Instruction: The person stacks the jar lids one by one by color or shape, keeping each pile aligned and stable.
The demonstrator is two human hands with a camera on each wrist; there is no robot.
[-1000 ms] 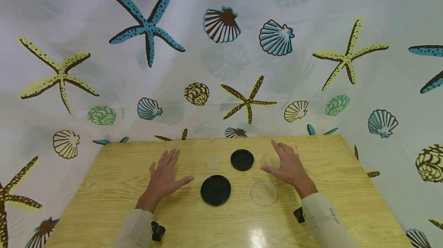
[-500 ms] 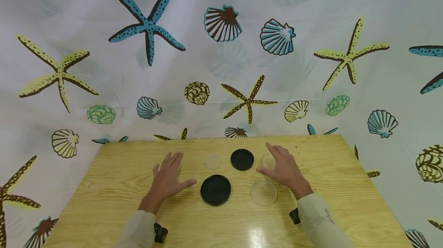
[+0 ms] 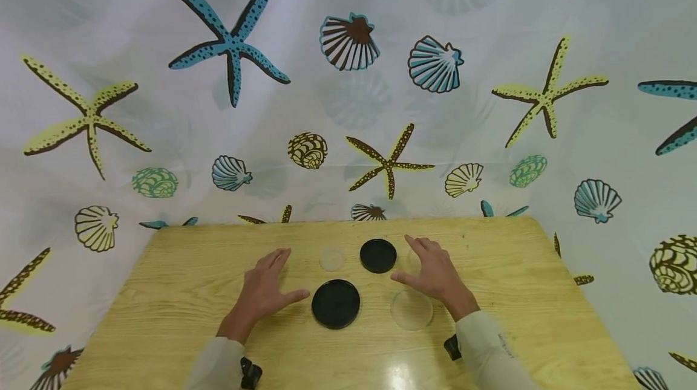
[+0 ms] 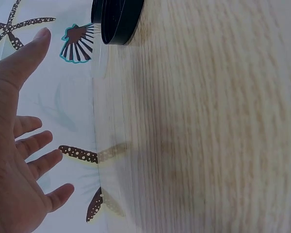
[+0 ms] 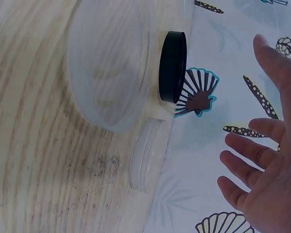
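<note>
Head view is showing a large black dish (image 3: 336, 304), round and shallow, which is lying flat on the tabletop (image 3: 179, 299), just beside the thumb of the left hand (image 3: 263, 293). Right of it and further back, a right-side clear dish (image 5: 149, 155) is resting near the right hand (image 3: 435, 273), which is partly covering it from above. Both hands are holding nothing: in each grip the thumb is standing far from the loosely bent fingers.

By my judgement, these dishes are being light, stiff and rather slippery, probably of plastic; the clear one is perhaps cracking more easily. Pinching opposite sides of the rim is seeming the safest hold, because the low wall is offering little height.

Around them, a large clear dish (image 3: 411, 310) is lying right of the large black one, while a small black dish (image 3: 378, 256) and a left-side clear dish (image 3: 333, 259) are lying further back. Behind the tabletop, a cloth with shells and starfish (image 3: 327, 100) is hanging.

Right wrist view is revealing the clear walls and the covered dish; from the head, clear pieces are appearing only as faint rings. Only head view is presenting all five dishes together.
</note>
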